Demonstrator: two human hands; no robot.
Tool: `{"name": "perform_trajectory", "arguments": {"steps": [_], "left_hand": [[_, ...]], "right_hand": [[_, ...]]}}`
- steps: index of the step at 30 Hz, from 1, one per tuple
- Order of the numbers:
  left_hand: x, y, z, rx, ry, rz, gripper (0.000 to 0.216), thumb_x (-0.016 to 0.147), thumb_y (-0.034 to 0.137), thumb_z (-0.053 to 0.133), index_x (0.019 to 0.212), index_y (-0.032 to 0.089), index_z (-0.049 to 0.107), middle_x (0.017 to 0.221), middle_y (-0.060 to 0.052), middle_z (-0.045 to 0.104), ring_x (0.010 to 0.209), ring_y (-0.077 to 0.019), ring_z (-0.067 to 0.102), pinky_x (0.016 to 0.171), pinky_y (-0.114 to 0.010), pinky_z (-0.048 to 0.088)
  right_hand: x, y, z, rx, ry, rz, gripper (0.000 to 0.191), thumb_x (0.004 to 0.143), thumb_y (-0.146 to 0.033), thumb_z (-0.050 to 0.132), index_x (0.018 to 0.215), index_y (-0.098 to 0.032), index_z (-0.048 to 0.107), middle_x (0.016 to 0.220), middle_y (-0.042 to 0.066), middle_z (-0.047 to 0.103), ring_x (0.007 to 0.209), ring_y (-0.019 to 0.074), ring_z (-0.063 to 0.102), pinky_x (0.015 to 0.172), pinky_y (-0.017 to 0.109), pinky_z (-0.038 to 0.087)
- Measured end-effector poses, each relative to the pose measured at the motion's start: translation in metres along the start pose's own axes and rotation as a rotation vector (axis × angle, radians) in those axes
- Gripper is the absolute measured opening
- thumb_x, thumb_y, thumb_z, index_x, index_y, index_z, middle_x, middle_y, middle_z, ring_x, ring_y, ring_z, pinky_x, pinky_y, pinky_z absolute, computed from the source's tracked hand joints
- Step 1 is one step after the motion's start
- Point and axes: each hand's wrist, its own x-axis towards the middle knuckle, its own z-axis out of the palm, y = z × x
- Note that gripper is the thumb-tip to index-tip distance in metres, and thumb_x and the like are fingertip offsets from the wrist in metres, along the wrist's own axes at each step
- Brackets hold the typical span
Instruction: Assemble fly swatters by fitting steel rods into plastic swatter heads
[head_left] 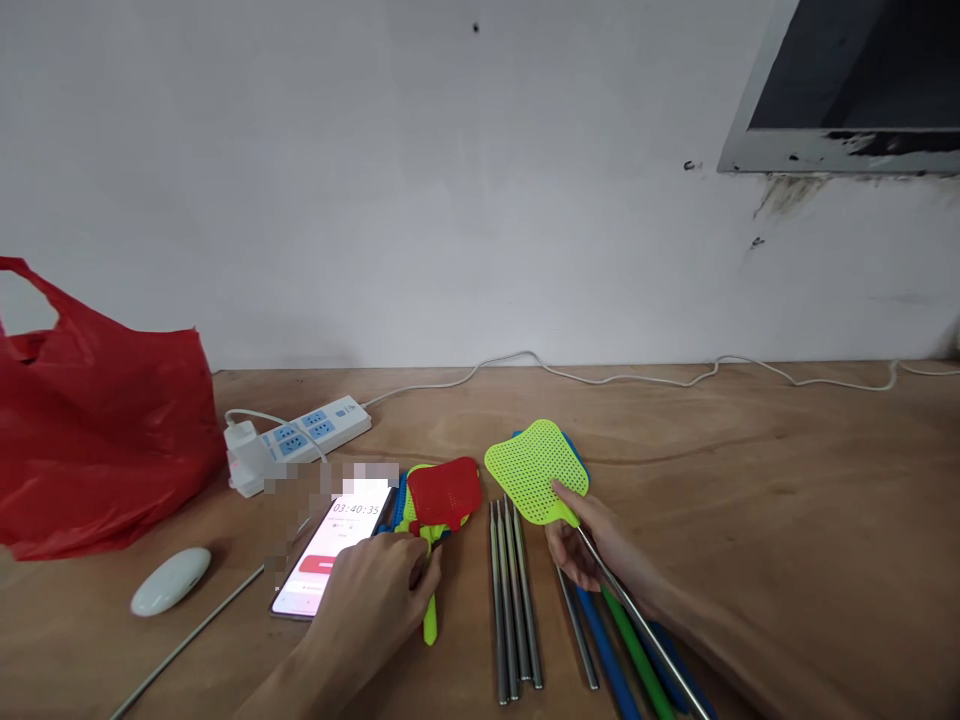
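Observation:
My right hand point(592, 540) holds a yellow-green fly swatter point(534, 470) by its neck, thumb on the mesh head; its metal rod runs down toward me. A blue swatter head point(579, 462) shows partly behind it. My left hand point(379, 580) is closed with curled fingers at a pile of loose swatter heads, on a yellow-green neck point(430, 622) that shows past the thumb. A red swatter head point(446, 493) tops that pile, with blue and yellow-green ones beneath. Several metal rods point(514, 600) lie side by side between my hands.
Blue handles point(606, 650) and a green handle point(637, 655) lie beneath my right forearm. A lit phone point(330, 550) rests by my left hand. Farther left are a power strip point(319, 432), a white oval object point(171, 582) and a red plastic bag point(112, 430). A cable point(622, 378) runs along the wall.

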Motion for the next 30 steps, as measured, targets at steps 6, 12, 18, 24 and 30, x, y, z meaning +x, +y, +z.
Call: {"name": "perform_trajectory", "arguments": {"steps": [6, 12, 18, 24, 30], "left_hand": [[0.000, 0.000, -0.005, -0.061, 0.079, 0.021, 0.039, 0.097, 0.032, 0.039, 0.064, 0.020, 0.056, 0.064, -0.004, 0.065, 0.059, -0.0205, 0.061, 0.053, -0.030, 0.022], [-0.002, 0.005, -0.016, -0.286, 0.177, 0.129, 0.037, 0.100, 0.040, 0.035, 0.073, 0.021, 0.052, 0.065, -0.001, 0.062, 0.056, -0.0172, 0.057, 0.054, -0.028, 0.031], [0.005, 0.002, -0.021, -0.421, 0.344, 0.168, 0.020, 0.099, 0.035, 0.038, 0.102, 0.023, 0.054, 0.096, -0.005, 0.067, 0.081, -0.0231, 0.065, 0.068, -0.032, 0.047], [0.013, -0.001, -0.012, -0.555, 0.395, 0.211, 0.049, 0.097, 0.026, 0.045, 0.144, 0.030, 0.031, 0.137, -0.010, 0.052, 0.120, -0.0274, 0.055, 0.093, -0.041, 0.050], [0.016, -0.008, -0.005, -0.650, 0.438, 0.391, 0.033, 0.093, 0.014, 0.047, 0.120, 0.027, 0.059, 0.137, -0.009, 0.055, 0.123, -0.0258, 0.054, 0.096, -0.040, 0.049]], "right_hand": [[-0.006, -0.006, -0.004, 0.131, -0.006, -0.081, 0.055, 0.081, -0.069, 0.053, 0.066, -0.017, 0.059, 0.039, -0.007, 0.039, 0.034, 0.0050, 0.024, 0.036, 0.018, 0.017], [-0.006, -0.008, -0.003, 0.305, 0.008, -0.123, 0.040, 0.079, -0.056, 0.071, 0.084, -0.018, 0.060, 0.061, -0.002, 0.059, 0.043, 0.0065, 0.040, 0.037, 0.016, 0.031], [-0.004, 0.000, -0.008, 0.420, -0.165, -0.041, 0.039, 0.082, -0.054, 0.071, 0.078, -0.017, 0.060, 0.041, -0.012, 0.035, 0.035, 0.0045, 0.025, 0.034, 0.014, 0.027], [-0.007, -0.004, -0.016, 0.403, -0.604, 0.196, 0.038, 0.091, -0.053, 0.055, 0.084, -0.016, 0.062, 0.035, -0.013, 0.029, 0.029, 0.0053, 0.010, 0.029, 0.017, 0.011], [-0.020, -0.012, -0.005, 0.163, -0.641, 0.389, 0.033, 0.089, -0.042, 0.049, 0.093, -0.015, 0.066, 0.040, -0.012, 0.031, 0.030, 0.0052, 0.013, 0.028, 0.017, 0.014]]}}
